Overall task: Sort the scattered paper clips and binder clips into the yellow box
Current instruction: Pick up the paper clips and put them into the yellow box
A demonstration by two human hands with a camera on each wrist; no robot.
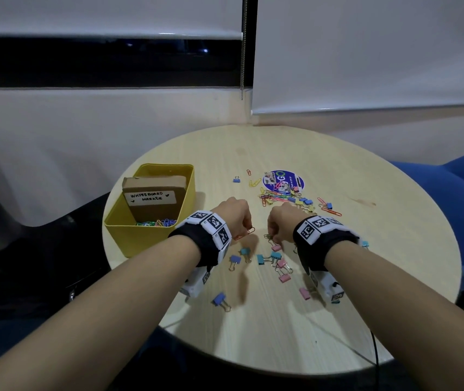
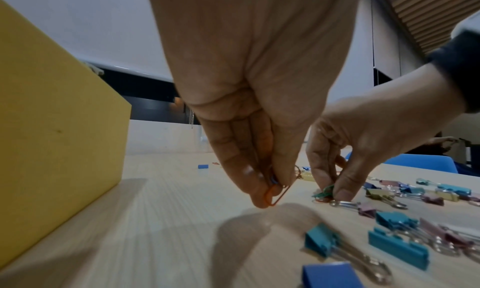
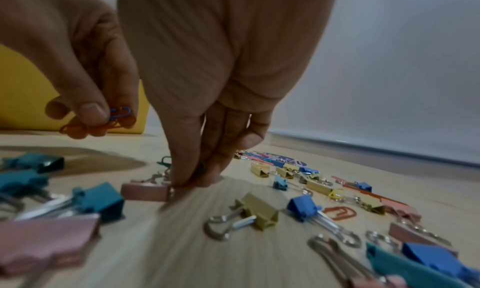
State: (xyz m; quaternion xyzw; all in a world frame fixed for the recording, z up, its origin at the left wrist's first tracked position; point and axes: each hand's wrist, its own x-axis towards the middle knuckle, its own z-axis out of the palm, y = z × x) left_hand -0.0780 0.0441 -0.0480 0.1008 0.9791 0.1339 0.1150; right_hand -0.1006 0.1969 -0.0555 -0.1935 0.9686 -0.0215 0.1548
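My left hand [image 1: 245, 230] hovers just above the table, right of the yellow box [image 1: 146, 241], and pinches an orange paper clip [image 1: 249, 232] together with a blue one [image 3: 120, 112]. Beside it my right hand [image 1: 273, 238] has its fingertips down on the table and pinches green paper clips [image 2: 324, 191], right next to a pink binder clip [image 3: 145, 191]. Several paper clips [image 1: 156, 222] lie in the box. Loose binder clips [image 1: 267, 259] lie in front of both hands, and a mixed heap of clips [image 1: 270, 196] lies behind them.
A cardboard box [image 1: 151, 193] labelled for whiteboard markers leans inside the yellow box. A round blue sticker [image 1: 283, 180] lies on the round wooden table [image 1: 281, 334]. Blue chairs [image 1: 456, 187] stand at the right. A black cable [image 1: 374, 351] hangs over the near edge.
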